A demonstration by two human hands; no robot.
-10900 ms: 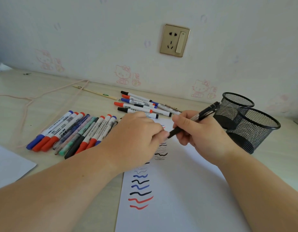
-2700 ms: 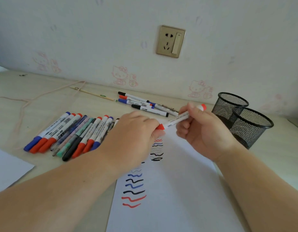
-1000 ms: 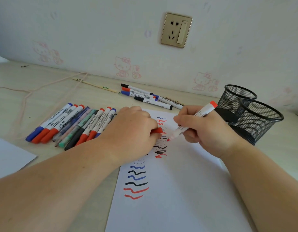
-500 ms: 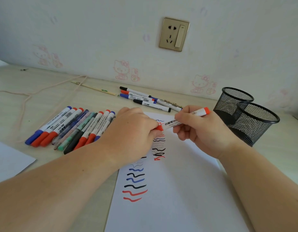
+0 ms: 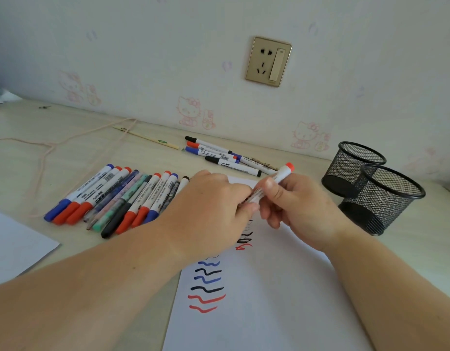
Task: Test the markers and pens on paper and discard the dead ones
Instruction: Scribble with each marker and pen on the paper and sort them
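Paper (image 5: 269,300), nearest: white sheet bearing red, blue and black test squiggles. Above it, left hand (image 5: 213,211) and right hand (image 5: 294,206) both grip one red-ended marker (image 5: 282,173), left pinching its lower end, seemingly capping. Step judged: test finished; next, sort it. Left: row of markers (image 5: 112,196). Right: two mesh cups (image 5: 370,186). Farthest: small marker cluster (image 5: 218,155) near the wall.

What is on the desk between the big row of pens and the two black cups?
In the head view, the white paper with squiggles lies there, and above it the left hand and right hand hold a red marker.
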